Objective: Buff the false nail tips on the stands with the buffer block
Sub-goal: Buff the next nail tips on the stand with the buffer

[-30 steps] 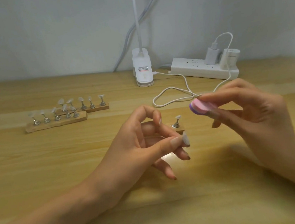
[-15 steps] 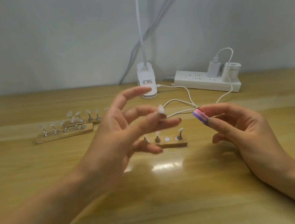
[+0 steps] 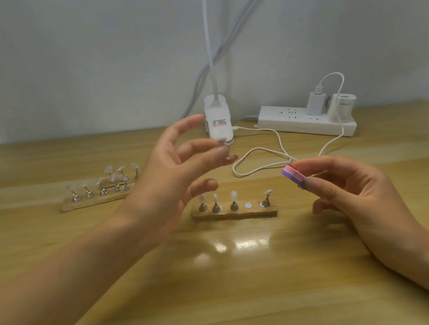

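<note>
Wooden table, pale wall behind. Left hand raised above the table, motion-blurred, index finger lifted, thumb and middle finger brought together on what looks like a loose nail tip; the blur leaves its outline soft. Right hand held to the right and above the table, pinching the buffer block between thumb and index finger, the other fingers curled under. Block shows pink and purple stripes, its end pointing left toward the other hand, touching no nail. Near stand, a short wooden strip, lies on the table between the two hands and below them; it carries four metal pins with clear nail tips, three grouped at the left, one at the right end, and a bare round disc in the gap between. Far stands sit well to the left, more tipped pins on them, the rear strip partly hidden by the left hand. At the back edge: white lamp clip, white power strip with a charger plugged in, and a white cable looping on the table behind the block.
</note>
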The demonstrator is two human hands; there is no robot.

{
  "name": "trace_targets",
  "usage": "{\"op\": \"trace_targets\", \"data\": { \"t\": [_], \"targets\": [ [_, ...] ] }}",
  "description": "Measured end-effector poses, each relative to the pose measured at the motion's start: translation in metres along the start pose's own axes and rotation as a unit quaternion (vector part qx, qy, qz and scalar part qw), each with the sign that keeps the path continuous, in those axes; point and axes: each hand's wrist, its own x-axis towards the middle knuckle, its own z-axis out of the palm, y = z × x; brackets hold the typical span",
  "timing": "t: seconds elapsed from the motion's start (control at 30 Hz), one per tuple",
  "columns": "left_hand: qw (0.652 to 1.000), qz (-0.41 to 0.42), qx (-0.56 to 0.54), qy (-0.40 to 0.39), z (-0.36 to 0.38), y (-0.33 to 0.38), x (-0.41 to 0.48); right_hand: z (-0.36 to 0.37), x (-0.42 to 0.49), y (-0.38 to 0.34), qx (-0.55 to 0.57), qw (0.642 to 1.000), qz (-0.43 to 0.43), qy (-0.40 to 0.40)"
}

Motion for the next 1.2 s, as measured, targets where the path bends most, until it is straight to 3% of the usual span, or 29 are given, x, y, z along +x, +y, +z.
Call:
{"op": "trace_targets", "data": {
  "t": [0.07, 0.17, 0.27, 0.47, 0.7, 0.87, 1.07, 1.17, 1.2],
  "targets": [
    [0.987, 0.076, 0.131, -0.046, 0.003, 0.0, 0.004, 0.0, 0.0, 0.0, 0.0, 1.0, 0.002, -0.002],
    [0.923, 0.179, 0.32, -0.115, 0.008, -0.008, 0.007, 0.0, 0.0, 0.001, 0.002, 1.0, 0.002, -0.004],
    [0.862, 0.232, 0.424, -0.152, 0.013, -0.02, 0.003, -0.001, 0.0, 0.002, 0.004, 1.0, 0.004, -0.004],
    [0.846, 0.17, 0.489, -0.124, 0.015, -0.03, 0.001, -0.001, 0.001, 0.003, 0.002, 1.0, 0.007, -0.01],
    [0.855, 0.07, 0.498, -0.128, 0.015, -0.027, 0.005, -0.003, 0.002, 0.006, 0.016, 1.0, 0.011, -0.017],
    [0.793, 0.143, 0.58, -0.118, 0.03, -0.031, 0.006, -0.007, 0.005, 0.012, 0.042, 0.999, 0.029, -0.006],
    [0.779, 0.173, 0.594, -0.104, 0.04, -0.033, 0.008, -0.009, 0.006, 0.014, 0.049, 0.998, 0.031, -0.003],
    [0.705, 0.258, 0.654, -0.098, 0.046, -0.035, 0.003, -0.008, 0.006, 0.014, 0.055, 0.998, 0.028, 0.001],
    [0.695, 0.283, 0.654, -0.095, 0.046, -0.035, 0.0, -0.008, 0.006, 0.014, 0.06, 0.998, 0.023, 0.002]
  ]
}}
